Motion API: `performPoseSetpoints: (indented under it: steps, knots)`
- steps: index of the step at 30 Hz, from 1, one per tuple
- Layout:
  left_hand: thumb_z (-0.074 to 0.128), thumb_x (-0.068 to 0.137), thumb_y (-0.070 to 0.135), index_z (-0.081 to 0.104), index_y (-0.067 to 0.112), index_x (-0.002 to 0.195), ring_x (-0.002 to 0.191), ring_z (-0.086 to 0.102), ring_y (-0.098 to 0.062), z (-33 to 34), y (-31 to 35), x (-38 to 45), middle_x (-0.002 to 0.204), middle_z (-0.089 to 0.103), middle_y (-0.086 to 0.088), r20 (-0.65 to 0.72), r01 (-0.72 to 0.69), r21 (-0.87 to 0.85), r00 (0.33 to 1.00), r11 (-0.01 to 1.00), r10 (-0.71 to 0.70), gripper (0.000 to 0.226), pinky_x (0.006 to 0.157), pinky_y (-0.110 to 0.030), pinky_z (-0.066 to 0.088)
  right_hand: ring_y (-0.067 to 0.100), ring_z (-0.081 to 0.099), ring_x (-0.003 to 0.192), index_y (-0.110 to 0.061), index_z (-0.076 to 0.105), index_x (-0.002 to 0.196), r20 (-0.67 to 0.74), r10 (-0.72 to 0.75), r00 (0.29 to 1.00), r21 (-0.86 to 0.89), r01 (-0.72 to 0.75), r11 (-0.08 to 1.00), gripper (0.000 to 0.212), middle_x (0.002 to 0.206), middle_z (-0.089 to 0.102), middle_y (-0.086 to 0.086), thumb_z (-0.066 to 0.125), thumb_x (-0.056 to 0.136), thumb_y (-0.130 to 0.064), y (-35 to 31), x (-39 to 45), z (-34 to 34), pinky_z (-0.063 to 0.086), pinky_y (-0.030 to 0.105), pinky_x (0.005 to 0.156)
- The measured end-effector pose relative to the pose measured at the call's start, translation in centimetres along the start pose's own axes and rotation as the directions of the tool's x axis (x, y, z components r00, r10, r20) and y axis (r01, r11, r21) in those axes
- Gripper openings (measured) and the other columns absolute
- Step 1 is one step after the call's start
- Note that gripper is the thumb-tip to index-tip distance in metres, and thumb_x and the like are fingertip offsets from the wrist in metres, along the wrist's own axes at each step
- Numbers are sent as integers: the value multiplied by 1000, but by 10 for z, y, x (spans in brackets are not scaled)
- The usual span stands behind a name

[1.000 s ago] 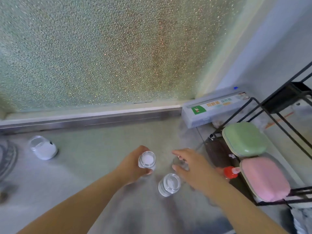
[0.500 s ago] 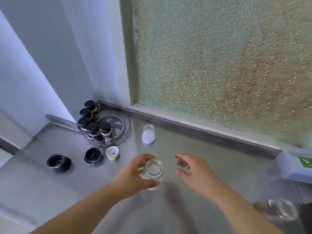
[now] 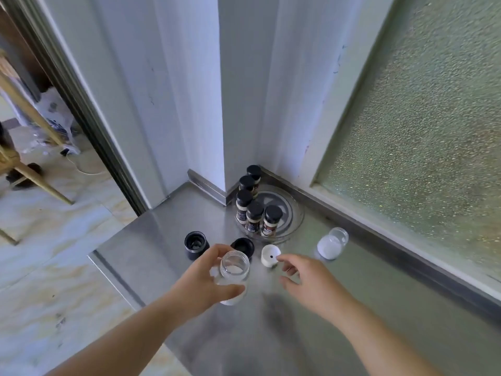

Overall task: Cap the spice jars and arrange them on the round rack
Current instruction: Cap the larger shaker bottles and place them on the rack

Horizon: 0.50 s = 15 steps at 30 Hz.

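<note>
Left grip: the left hand (image 3: pixel 202 283) is wrapped round an uncapped glass spice jar (image 3: pixel 233 271) with white powder in the bottom, held above the steel worktop (image 3: pixel 352 308)
Right grip: the right hand (image 3: pixel 306 280) holds nothing; fingers spread, index tip just beside the white sifter insert (image 3: pixel 270 255)
Spill risk: the held jar has no lid, so tilting it as the other hand presses a piece on could shed powder
Knock risk: the reaching hand could flick the light insert away; a second open jar (image 3: pixel 332 244) lies on its side nearby and could roll or leak
Edge risk: the black caps sit near the worktop's left edge; a nudge might drop one to the floor
Count, capped jars: five, on the round rack (image 3: pixel 294 213) in the corner
Count, open jars: two
Count, loose black caps: two, one (image 3: pixel 195 244) and another (image 3: pixel 243 246) partly behind the held jar
Count, white inserts: one
</note>
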State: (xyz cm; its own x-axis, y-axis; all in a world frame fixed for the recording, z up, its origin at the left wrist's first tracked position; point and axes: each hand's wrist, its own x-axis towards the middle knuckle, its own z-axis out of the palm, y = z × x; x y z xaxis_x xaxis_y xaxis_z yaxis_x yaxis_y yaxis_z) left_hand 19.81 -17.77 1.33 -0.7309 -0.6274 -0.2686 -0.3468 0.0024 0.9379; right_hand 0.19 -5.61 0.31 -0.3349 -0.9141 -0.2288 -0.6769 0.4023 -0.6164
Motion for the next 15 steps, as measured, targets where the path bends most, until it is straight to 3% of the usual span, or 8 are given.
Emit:
performPoseSetpoints:
  steps: [9, 12, 15]
  knots:
    - [77, 43, 40, 57, 46, 91, 96, 60, -6, -32, -12, -5, 99, 63, 21, -133, 13, -42, 991, 999, -18, 53, 96, -37, 48, 12, 55, 99, -25, 51, 126, 62, -120, 991, -66, 124, 990, 43, 108, 59, -6, 60, 84, -22, -41, 39, 24, 39, 17, 84]
    - [78, 41, 39, 60, 45, 90, 96, 59, -1, -57, -15, -16, 97, 66, 20, -224, 4, -65, 974, 998, -19, 53, 92, -32, 48, 17, 44, 125, -25, 35, 139, 134, -202, 970, -96, 215, 972, 59, 137, 44, -1, 59, 85, -23, -68, 74, 50, 35, 28, 103]
    - [77, 39, 38, 62, 49, 89, 95, 60, 3, -86, -17, -27, 97, 67, 23, -297, 24, -87, 954, 996, -49, 54, 88, -28, 47, 26, 37, 129, -31, 20, 144, 214, -259, 942, -152, 294, 943, 72, 144, 31, 2, 57, 84, -19, -100, 112, 79, 35, 36, 106]
